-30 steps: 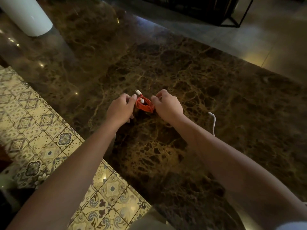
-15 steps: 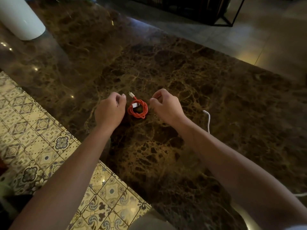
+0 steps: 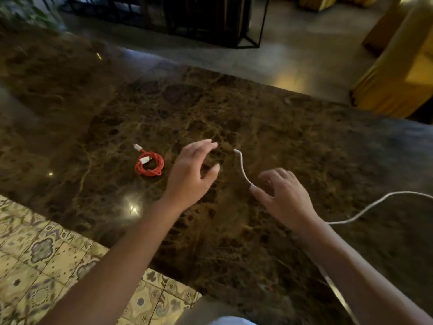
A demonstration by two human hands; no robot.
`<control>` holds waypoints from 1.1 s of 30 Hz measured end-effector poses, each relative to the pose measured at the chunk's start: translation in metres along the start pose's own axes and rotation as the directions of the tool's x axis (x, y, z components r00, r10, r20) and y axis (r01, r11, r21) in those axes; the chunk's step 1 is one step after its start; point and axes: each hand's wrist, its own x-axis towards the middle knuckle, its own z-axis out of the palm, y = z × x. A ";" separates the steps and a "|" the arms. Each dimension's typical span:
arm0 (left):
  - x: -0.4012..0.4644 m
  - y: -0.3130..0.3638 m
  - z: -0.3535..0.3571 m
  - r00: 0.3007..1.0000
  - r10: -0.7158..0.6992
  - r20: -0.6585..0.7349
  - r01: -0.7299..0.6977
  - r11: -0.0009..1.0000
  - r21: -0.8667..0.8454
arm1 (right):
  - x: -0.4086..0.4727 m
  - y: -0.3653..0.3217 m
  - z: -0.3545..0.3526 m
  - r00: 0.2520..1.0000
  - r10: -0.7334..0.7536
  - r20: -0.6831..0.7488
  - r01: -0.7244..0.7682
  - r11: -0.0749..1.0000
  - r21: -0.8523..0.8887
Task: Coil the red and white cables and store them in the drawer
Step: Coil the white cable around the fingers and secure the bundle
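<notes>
The red cable (image 3: pixel 149 163) lies coiled in a small ring on the dark marble table (image 3: pixel 269 127), its white plugs at the top left of the ring. The white cable (image 3: pixel 241 166) lies uncoiled to the right; one end points up near the table's middle and the rest runs under my right hand and off to the right edge. My left hand (image 3: pixel 193 171) hovers between the two cables, fingers spread, holding nothing. My right hand (image 3: pixel 284 198) is over the white cable, fingers apart, thumb touching or just beside the cable. No drawer is in view.
A patterned tile floor (image 3: pixel 42 254) lies below the table's near left edge. A black metal frame (image 3: pixel 250 31) stands beyond the table, a yellow-draped piece of furniture (image 3: pixel 398 73) at the far right, and plant leaves (image 3: pixel 25 10) at the top left.
Both hands let go of the coiled red cable, left it on the table and moved right toward the white cable. The view has shifted right too.
</notes>
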 end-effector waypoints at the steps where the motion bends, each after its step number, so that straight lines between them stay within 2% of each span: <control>1: 0.000 0.006 0.009 0.999 0.021 0.044 -0.021 1.000 -0.007 | -0.012 0.007 0.001 1.000 0.015 0.011 -0.014 0.999 -0.030; 4: -0.003 0.023 0.032 0.985 0.047 0.166 -0.045 0.999 -0.017 | -0.040 0.026 0.001 0.999 0.044 0.010 -0.043 0.993 -0.108; 7: -0.010 0.038 0.052 0.962 0.083 0.262 -0.106 0.992 0.075 | -0.057 0.036 -0.002 0.998 0.065 0.021 -0.062 0.991 -0.120; 9: -0.010 0.046 0.062 0.942 0.105 0.319 -0.146 0.984 0.106 | -0.068 0.042 -0.001 0.996 0.093 0.016 -0.091 0.992 -0.089; 12: -0.012 0.060 0.073 0.898 0.115 0.425 -0.152 0.987 0.055 | -0.085 0.053 -0.001 0.993 0.119 -0.023 -0.119 0.993 -0.004; 17: -0.019 0.080 0.093 0.904 0.165 0.395 -0.192 0.981 0.031 | -0.117 0.068 -0.009 0.991 0.129 -0.033 -0.124 0.986 0.108; 19: -0.022 0.091 0.099 0.919 0.179 0.350 -0.204 0.978 0.034 | -0.129 0.075 -0.015 0.989 0.144 -0.018 -0.134 0.954 0.269; 20: -0.024 0.097 0.100 0.933 0.183 0.311 -0.208 0.977 0.051 | -0.134 0.079 -0.021 0.987 0.159 0.003 -0.146 0.893 0.425; 21: -0.026 0.104 0.101 0.946 0.188 0.263 -0.210 0.976 0.057 | -0.140 0.082 -0.031 0.985 0.166 0.036 -0.154 0.780 0.606; 23: -0.029 0.116 0.100 0.960 0.227 0.162 -0.231 0.973 0.007 | -0.153 0.089 -0.055 0.985 0.157 0.067 -0.136 0.487 0.863; 25: -0.032 0.133 0.097 0.972 0.200 0.122 -0.182 0.972 -0.150 | -0.163 0.103 -0.078 0.986 0.159 0.050 -0.096 0.296 0.950; 26: -0.034 0.144 0.094 0.978 0.109 0.177 -0.057 0.959 -0.278 | -0.168 0.111 -0.085 0.986 0.161 0.036 -0.074 0.239 0.968; 27: -0.036 0.158 0.092 0.959 0.001 0.283 0.126 0.895 -0.428 | -0.172 0.119 -0.090 0.987 0.162 0.020 -0.052 0.196 0.979; 28: -0.040 0.170 0.092 0.908 -0.075 0.411 0.315 0.769 -0.556 | -0.177 0.128 -0.093 0.986 0.167 0.003 -0.030 0.161 0.986; 29: -0.044 0.182 0.092 0.851 -0.087 0.518 0.453 0.620 -0.640 | -0.181 0.136 -0.093 0.985 0.174 -0.014 -0.009 0.129 0.992; 31: -0.056 0.199 0.094 0.794 0.003 0.607 0.559 0.387 -0.733 | -0.191 0.151 -0.093 0.979 0.199 -0.047 0.034 0.068 0.997; 33: -0.069 0.215 0.095 0.776 0.109 0.621 0.573 0.288 -0.767 | -0.199 0.164 -0.092 0.971 0.230 -0.068 0.066 0.016 0.998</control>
